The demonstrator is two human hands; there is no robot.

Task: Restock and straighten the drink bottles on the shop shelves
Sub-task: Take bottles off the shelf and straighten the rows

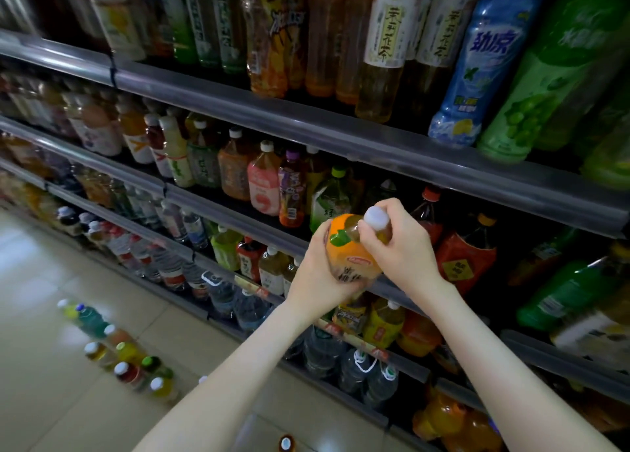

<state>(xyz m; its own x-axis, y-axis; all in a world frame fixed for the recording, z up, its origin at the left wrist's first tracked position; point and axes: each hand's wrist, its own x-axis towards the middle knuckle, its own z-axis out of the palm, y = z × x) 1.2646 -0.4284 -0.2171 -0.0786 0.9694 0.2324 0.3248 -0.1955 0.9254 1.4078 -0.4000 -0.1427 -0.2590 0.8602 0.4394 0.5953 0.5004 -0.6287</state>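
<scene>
**Orange-label btl held two-handed at the shelf front**

Btl (351,247): orange label w/ a green leaf mark, amber drink, white cap (376,218). It's up in both hands, in front of the second rail (231,215) from the top, right of centre. The long axis is near upright but tipped, w/ the cap end up and leaning right and the base end down-left. Label print faces the camera, low on the body. The base is hidden behind the L palm, so can't tell if it touches the rail edge.

L hand (320,277) wraps the lower body from the left & below, fingers curled round under it. R hand (407,247) comes in from the right, fingers curled round the neck & shoulder just under the cap. The cap itself sticks out bare above them. Both forearms are bare, reaching up from the bottom edge.

On that shelf behind the btl, a green-cap btl (328,201) stands just to its left and red-label btls (465,257) just to its right. Further left along the same front edge stands a pink btl (264,185) among others, caps up.

On the shelf above, tall btls stand at the front edge, incl. a blue btl (477,66) & a big green btl (545,87) near the right end.

Below the hands are yellow btls (381,327). Lower down are clear water jugs (354,366).

On the floor (41,281), pale tile, left side, a loose group of small btls (126,375) stands caps up, well apart from the shelf base.
</scene>
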